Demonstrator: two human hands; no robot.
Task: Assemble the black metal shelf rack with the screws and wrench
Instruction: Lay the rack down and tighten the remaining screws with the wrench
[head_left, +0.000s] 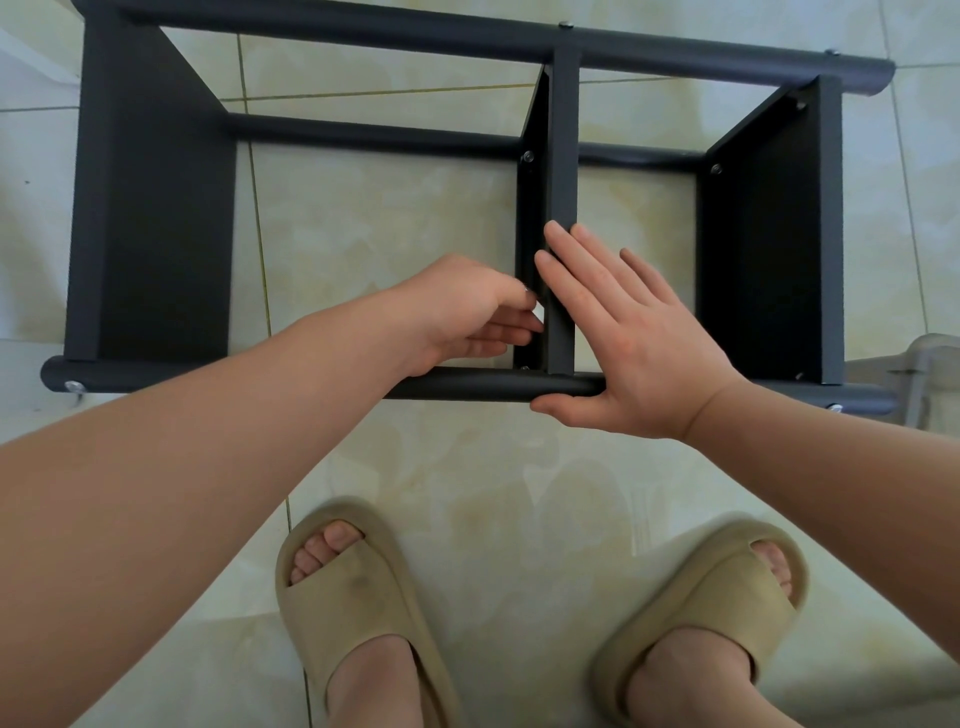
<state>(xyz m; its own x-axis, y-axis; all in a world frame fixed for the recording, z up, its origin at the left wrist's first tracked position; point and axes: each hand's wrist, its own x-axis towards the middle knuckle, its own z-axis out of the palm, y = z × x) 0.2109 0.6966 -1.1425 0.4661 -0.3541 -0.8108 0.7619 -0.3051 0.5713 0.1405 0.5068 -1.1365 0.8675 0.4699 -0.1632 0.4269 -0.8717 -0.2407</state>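
the black shelf rack (156, 208) lies on its side on the tiled floor (395, 218), right in front of your feet. its near tube (467, 383) runs across just beyond your toes and its far tube (363, 34) runs along the top of the view. three panels stand between the tubes: a wide one at the left, a middle panel (563, 156) seen edge-on, and a right panel (763, 249).

your right hand (634, 343) is flat with the fingers straight and a little spread. the fingertips press on the upper edge of the middle panel, and the thumb lies against the front of the near tube.

your left hand (467, 312) reaches inside the frame, over the near tube, with the fingers curled toward the left face of the middle panel. a small pale bit (540, 314) shows at the fingertips. i cannot tell what it is, or whether you are pinching it.

screw heads show at both ends of the near tube (74, 386) (835, 408), on the far tube (565, 24) and inside on the panels (528, 156).

your own forearm crosses the near tube and hides the joint under the left hand. a clear plastic thing (930, 364) sits just beside the rack's right end. your tan slippers (353, 587) stand near the tube, apart from it.
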